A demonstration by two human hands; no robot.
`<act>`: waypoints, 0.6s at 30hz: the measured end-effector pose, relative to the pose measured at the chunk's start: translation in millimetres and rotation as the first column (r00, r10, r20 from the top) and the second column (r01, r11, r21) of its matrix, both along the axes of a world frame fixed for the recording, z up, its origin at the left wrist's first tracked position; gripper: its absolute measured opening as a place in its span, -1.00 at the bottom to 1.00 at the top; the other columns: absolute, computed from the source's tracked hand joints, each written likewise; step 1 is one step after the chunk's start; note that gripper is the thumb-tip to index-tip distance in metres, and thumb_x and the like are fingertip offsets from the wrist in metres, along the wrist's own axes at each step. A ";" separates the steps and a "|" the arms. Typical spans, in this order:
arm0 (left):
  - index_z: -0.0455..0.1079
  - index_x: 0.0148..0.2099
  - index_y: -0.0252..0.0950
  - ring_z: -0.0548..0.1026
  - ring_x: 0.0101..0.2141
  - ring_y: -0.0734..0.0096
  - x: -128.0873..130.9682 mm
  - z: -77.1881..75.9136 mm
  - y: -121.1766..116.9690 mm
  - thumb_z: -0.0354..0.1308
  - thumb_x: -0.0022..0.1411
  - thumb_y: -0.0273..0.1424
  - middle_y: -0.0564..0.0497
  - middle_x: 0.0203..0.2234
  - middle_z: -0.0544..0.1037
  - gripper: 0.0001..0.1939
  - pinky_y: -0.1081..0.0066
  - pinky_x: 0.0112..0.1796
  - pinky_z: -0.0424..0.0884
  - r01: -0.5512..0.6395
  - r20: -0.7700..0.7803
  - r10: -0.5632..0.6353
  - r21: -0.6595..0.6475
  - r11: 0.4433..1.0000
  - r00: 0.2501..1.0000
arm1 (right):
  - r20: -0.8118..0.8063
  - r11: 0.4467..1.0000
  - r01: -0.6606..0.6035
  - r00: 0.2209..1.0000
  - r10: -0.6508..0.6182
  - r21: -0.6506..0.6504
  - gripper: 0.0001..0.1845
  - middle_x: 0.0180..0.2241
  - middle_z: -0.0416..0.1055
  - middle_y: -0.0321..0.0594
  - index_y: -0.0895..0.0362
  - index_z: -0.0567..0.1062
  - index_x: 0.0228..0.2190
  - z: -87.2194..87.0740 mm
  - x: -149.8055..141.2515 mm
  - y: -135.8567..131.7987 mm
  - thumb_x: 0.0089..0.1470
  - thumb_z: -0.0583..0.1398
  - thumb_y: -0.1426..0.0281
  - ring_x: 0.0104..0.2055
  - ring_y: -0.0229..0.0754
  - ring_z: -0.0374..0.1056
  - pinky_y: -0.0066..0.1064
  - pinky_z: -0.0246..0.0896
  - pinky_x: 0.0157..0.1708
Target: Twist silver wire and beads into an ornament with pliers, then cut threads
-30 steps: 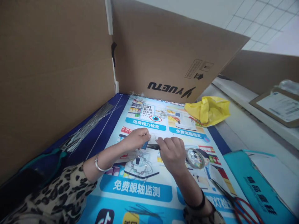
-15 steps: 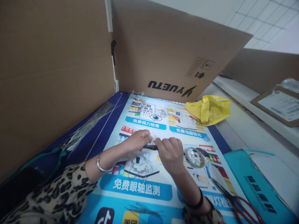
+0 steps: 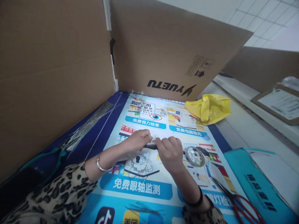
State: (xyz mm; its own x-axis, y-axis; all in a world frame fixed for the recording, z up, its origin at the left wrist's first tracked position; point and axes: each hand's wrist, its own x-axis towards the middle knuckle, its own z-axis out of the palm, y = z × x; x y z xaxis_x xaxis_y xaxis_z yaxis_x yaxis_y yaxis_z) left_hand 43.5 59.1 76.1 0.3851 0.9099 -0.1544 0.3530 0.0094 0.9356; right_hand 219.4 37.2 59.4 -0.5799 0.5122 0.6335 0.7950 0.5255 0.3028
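Observation:
Fingertips of my left hand are closed in a pinch on a thin clear wire, which loops up between my hands. My right hand is closed in a fist around a slim black rod-like tool; its far end reaches toward my left fingers, and whether it touches them I cannot tell. The thumb and forefinger of that hand press together near the wire loop. Below my left hand, a tangle of fine wire with small beads lies on the printed poster sheet.
Silvery wires lie at left. A clear roll, red-handled scissors, a teal box and a yellow bag are at right. Dark short strands lie in front. Cardboard panels stand behind and left.
Almost nothing differs. My right hand is a touch higher, and both hands keep their grips; the view has shifted very slightly.

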 end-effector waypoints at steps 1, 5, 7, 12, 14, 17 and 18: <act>0.09 -0.48 -0.26 0.16 -0.70 0.59 -0.2 -0.5 0.6 -0.08 0.18 -0.20 0.20 -0.67 0.14 -0.72 0.56 -0.69 0.11 0.002 -0.014 -0.002 0.009 1.000 1.000 | 0.000 1.000 0.001 1.000 -0.001 -0.002 -0.92 -0.57 0.27 -0.28 0.13 0.47 -0.33 -0.3 0.0 -0.1 0.08 0.18 0.44 -0.41 -0.20 0.05 -0.26 -0.15 -0.37; 0.09 -0.47 -0.26 0.17 -0.70 0.59 -1.5 -2.9 2.8 -0.08 0.19 -0.19 0.20 -0.66 0.14 -0.71 0.56 -0.68 0.12 0.013 -0.030 -0.013 0.031 0.999 0.999 | -0.002 1.000 -0.001 1.000 0.001 0.010 -0.92 -0.57 0.27 -0.28 0.13 0.47 -0.33 -1.2 -0.1 -0.1 0.08 0.17 0.46 -0.41 -0.20 0.05 -0.26 -0.15 -0.37; 0.09 -0.47 -0.26 0.18 -0.68 0.58 -1.9 -3.3 3.0 -0.08 0.19 -0.19 0.19 -0.66 0.15 -0.72 0.55 -0.68 0.12 0.017 -0.032 -0.016 0.032 0.999 0.999 | -0.001 1.000 -0.001 1.000 0.001 0.012 -0.92 -0.57 0.26 -0.28 0.13 0.47 -0.33 -1.5 0.0 0.1 0.08 0.17 0.46 -0.42 -0.20 0.05 -0.26 -0.15 -0.37; 0.10 -0.48 -0.27 0.16 -0.65 0.57 -1.1 -0.2 1.3 -0.08 0.19 -0.24 0.18 -0.65 0.15 -0.74 0.55 -0.64 0.06 0.013 -0.067 -0.009 0.058 0.998 0.998 | 0.004 1.000 0.009 1.000 -0.009 -0.017 -0.89 -0.56 0.26 -0.26 0.12 0.47 -0.32 -2.6 0.4 0.4 0.11 0.13 0.45 -0.41 -0.20 0.07 -0.26 -0.15 -0.36; 0.10 -0.49 -0.27 0.15 -0.63 0.56 -0.4 2.2 0.5 -0.08 0.19 -0.27 0.17 -0.65 0.16 -0.75 0.54 -0.62 0.04 0.007 -0.082 0.001 0.089 0.996 0.997 | 0.012 0.999 0.022 1.000 -0.022 -0.031 -0.89 -0.56 0.26 -0.26 0.11 0.47 -0.32 -3.0 0.3 0.2 0.12 0.12 0.44 -0.40 -0.20 0.07 -0.26 -0.15 -0.36; 0.09 -0.50 -0.27 0.15 -0.60 0.53 0.0 5.8 -0.3 -0.10 0.19 -0.28 0.17 -0.65 0.16 -0.75 0.53 -0.59 0.04 -0.001 -0.105 0.015 0.126 0.992 0.994 | 0.012 0.999 0.031 0.999 -0.031 -0.036 -0.88 -0.57 0.23 -0.26 0.11 0.47 -0.34 -3.6 -0.3 -0.2 0.14 0.11 0.44 -0.41 -0.19 0.06 -0.26 -0.16 -0.37; 0.09 -0.50 -0.27 0.15 -0.58 0.52 -0.3 6.7 -0.3 -0.10 0.19 -0.29 0.16 -0.64 0.17 -0.75 0.53 -0.58 0.04 -0.002 -0.115 0.019 0.145 0.989 0.993 | 0.009 0.999 0.030 1.000 -0.030 -0.039 -0.87 -0.57 0.23 -0.26 0.11 0.47 -0.35 -3.8 -0.6 -0.3 0.14 0.10 0.44 -0.41 -0.19 0.06 -0.27 -0.17 -0.38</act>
State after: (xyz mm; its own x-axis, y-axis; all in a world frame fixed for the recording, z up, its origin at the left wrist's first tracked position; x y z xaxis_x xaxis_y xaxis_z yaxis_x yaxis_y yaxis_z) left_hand 43.3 58.9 82.8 0.3624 0.9298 -0.0640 0.4599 -0.1187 0.8800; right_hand 218.8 37.0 55.6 -0.5693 0.5539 0.6075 0.8081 0.5131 0.2895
